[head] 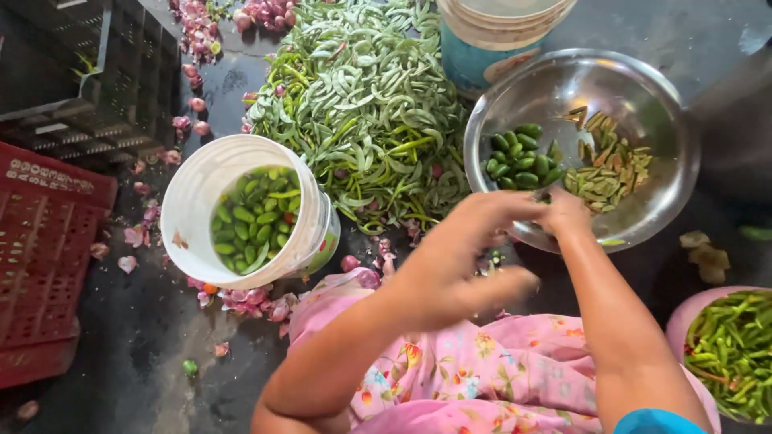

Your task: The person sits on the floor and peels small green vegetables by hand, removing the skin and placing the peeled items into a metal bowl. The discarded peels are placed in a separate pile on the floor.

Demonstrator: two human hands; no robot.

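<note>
Left hand (462, 257): blurred, fingers curled, grasp not discernible; right hand (565, 213): extended over steel bowl (667, 120) rim, contents hidden.

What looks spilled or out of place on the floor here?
Pinkish onion skins and small red onions lie scattered on the dark floor around the white bucket. One green bean lies alone, apart from the big pod heap. Nothing looks damaged.

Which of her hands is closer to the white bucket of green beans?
Left. The left hand is just right of the white bucket; the right hand lies farther right, at the steel bowl's rim.
</note>
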